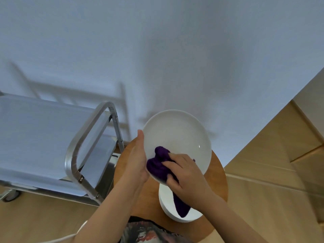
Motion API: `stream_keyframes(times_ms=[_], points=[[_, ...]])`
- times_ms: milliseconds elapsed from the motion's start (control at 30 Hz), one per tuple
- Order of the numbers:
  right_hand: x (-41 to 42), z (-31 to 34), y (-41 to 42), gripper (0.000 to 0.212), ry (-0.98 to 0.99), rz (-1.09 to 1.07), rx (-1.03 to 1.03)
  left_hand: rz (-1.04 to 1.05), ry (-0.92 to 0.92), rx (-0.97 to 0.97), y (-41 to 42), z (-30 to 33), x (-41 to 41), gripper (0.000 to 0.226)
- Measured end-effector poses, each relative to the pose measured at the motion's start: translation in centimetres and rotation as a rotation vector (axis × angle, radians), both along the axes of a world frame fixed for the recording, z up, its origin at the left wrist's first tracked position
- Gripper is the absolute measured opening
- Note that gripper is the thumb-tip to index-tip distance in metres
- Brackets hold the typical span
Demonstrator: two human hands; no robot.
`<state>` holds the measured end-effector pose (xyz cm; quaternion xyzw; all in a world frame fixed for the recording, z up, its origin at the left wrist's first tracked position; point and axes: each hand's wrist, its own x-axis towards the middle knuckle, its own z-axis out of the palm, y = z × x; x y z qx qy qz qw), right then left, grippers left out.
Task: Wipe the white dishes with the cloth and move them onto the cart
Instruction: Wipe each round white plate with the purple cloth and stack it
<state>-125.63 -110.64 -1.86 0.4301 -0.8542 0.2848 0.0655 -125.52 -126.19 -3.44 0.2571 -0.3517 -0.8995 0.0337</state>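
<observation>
A pale wall (pixel 157 50) fills the far view, with wood floor (pixel 271 172) to the right and a round wooden table (pixel 218 174) near the person. The right hand (pixel 186 174) curls its fingers over a bunched purple cloth (pixel 157 163), pressing it against the near-left inside of a white plate (pixel 177 137). The cloth's long axis runs from the plate's middle toward the person, and its tail hangs down into a white bowl (pixel 175 213) on the near part of the table. The left hand (pixel 138 160) holds the plate's left rim, thumb straight along the edge, the other fingers hidden behind. The plate is held tilted above the table, its hollow facing the person. A steel cart (pixel 43 137) stands to the left, its handle (pixel 84 142) just beside the table.
</observation>
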Motion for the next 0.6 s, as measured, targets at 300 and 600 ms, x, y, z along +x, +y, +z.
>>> stream_keyframes(times_ms=[300,600], points=[[-5.6,3.7,-1.3,0.053,-0.052,-0.405,-0.111,-0.075,0.119,-0.039,0.9,1.0,0.7,0.070],[-0.5,1.5,-3.8,0.058,-0.138,0.018,0.042,0.003,-0.001,-0.011,0.1,1.1,0.3,0.072]])
